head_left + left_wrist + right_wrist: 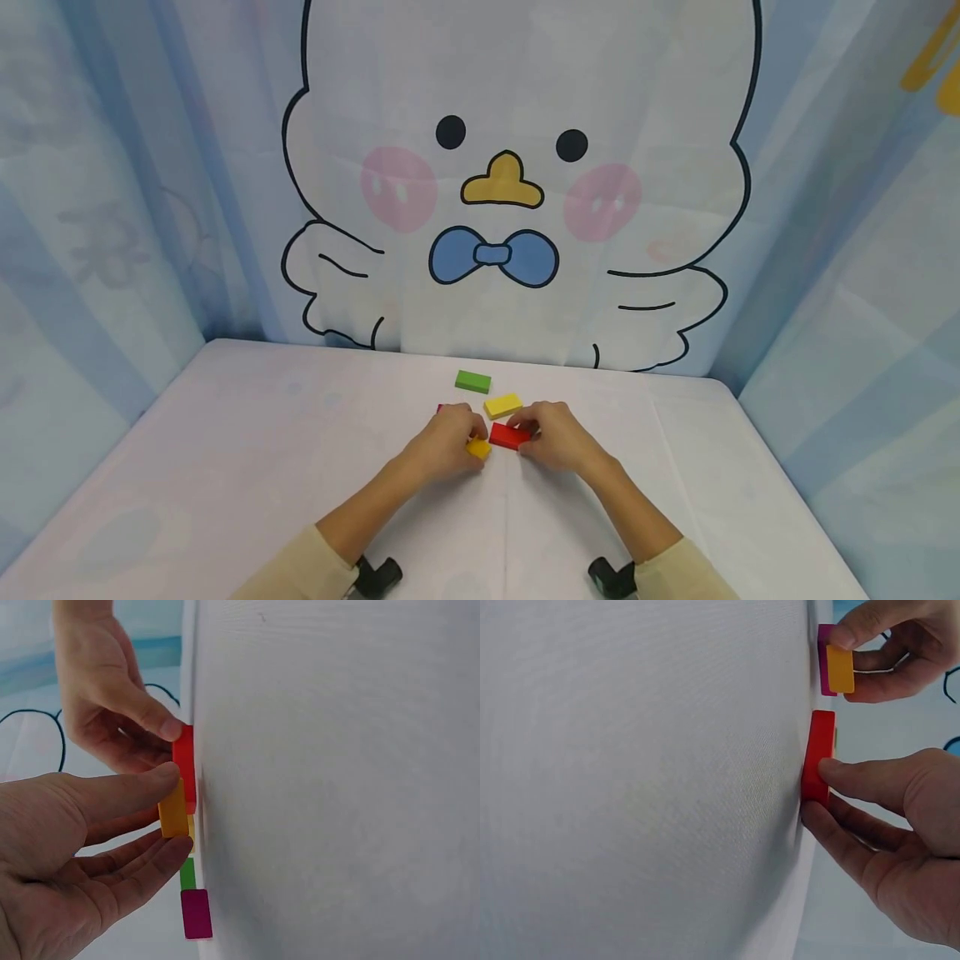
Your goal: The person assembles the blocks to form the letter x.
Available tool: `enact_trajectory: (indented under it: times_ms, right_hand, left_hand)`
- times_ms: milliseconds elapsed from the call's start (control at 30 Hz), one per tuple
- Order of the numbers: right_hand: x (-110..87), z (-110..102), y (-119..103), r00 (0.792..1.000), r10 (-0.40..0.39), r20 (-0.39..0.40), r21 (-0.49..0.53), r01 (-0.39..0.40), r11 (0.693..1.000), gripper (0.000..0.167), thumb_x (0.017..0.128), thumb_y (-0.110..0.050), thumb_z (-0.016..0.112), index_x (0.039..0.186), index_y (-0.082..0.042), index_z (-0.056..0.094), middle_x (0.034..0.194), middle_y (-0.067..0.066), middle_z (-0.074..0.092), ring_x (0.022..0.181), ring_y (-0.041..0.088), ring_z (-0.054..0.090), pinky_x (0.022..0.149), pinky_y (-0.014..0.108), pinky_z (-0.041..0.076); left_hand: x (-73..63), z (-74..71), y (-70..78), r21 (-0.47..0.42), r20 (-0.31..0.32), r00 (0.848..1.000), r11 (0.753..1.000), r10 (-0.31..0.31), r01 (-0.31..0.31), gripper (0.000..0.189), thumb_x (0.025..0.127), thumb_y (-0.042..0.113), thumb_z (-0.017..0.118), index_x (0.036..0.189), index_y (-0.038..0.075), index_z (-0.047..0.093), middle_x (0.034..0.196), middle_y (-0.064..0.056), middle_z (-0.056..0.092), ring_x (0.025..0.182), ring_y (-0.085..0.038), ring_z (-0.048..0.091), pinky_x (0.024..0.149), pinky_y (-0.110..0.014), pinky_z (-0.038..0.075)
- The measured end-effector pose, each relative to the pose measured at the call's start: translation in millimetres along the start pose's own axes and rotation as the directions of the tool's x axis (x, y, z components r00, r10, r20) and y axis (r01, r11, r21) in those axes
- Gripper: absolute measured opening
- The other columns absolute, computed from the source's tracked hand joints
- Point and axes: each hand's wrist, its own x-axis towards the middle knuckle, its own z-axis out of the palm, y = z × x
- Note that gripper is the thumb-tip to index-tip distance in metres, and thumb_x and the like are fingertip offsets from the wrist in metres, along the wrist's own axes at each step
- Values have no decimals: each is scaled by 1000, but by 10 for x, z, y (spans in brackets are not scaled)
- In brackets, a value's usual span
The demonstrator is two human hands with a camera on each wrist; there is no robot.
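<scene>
Sleeves sit nearest in my feed, then the left hand pinching an orange block beside the red block that the right hand grips at the tabletop, with a yellow block just beyond and a green block farther back.

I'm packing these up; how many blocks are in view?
5: orange block in the left hand, red block in the right hand, yellow block and green block beyond, purple block partly behind the left hand. Others may be hidden.

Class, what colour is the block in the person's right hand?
The block is red; it shows best in the right wrist view.
</scene>
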Motion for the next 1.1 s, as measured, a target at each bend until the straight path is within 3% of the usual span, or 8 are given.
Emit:
enact_trajectory:
  times_ms: [567,1100]
  right_hand:
    - [9,11,9,1000,7,-4,15,-7,1000,29,86,0,82,112,-12,78,97,-1,71,89,15,61,87,34,61]
    - [-2,-17,-7,1000,-1,6,23,1,1000,29,85,1,82,111,-11,78,95,0,70,88,15,61,87,34,60]
  left_hand:
    - [33,104,126,93,26,1000,996,1,-3,30,79,17,92,103,9,76,92,2,62,87,-11,56,83,-22,58]
    - [56,143,164,97,18,1000,995,-4,2,28,79,18,92,100,9,75,93,1,62,89,-12,54,81,-21,56]
